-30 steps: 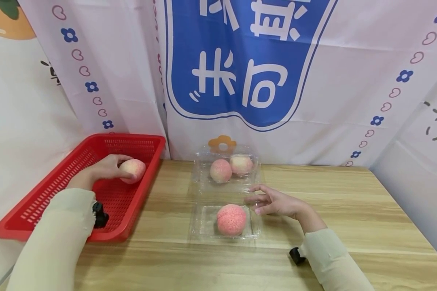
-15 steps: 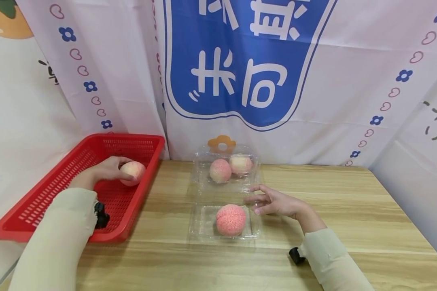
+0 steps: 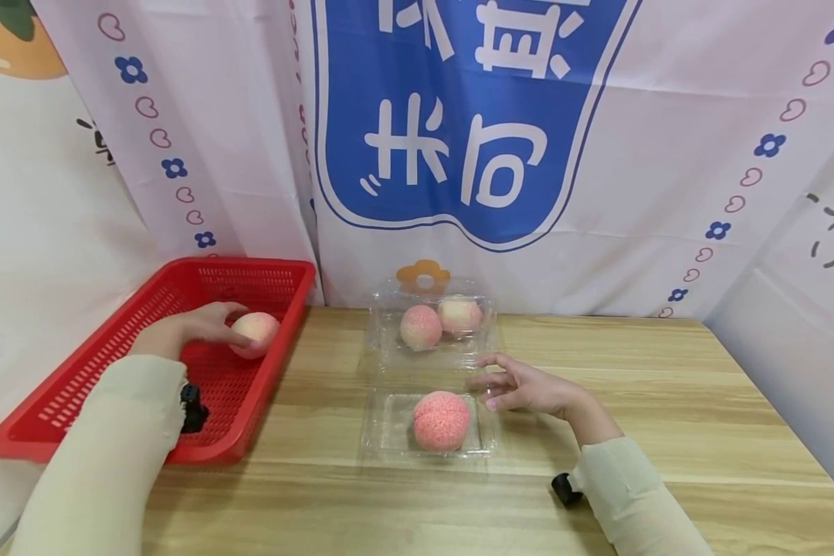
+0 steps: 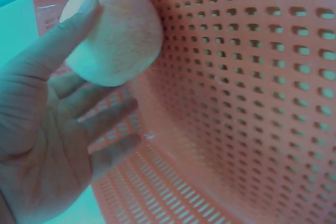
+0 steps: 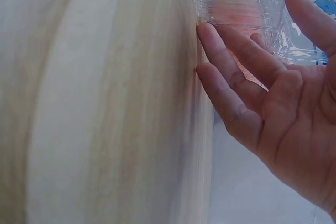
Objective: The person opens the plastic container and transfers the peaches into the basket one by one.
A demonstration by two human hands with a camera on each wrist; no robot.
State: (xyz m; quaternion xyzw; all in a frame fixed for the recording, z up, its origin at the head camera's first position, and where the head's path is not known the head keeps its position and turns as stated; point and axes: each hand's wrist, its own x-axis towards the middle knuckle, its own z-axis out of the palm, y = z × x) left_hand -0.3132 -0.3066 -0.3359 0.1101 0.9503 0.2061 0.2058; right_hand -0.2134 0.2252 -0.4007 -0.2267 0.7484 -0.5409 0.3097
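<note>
here — left hand (image 3: 211, 323) holding ball (image 3: 260, 327), in basket (image 3: 229, 386)

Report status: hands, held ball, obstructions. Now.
Left hand holding pale pink ball inside red plastic basket. Right hand at clear plastic container, holding nothing. Basket wall stands between ball and container.
</note>
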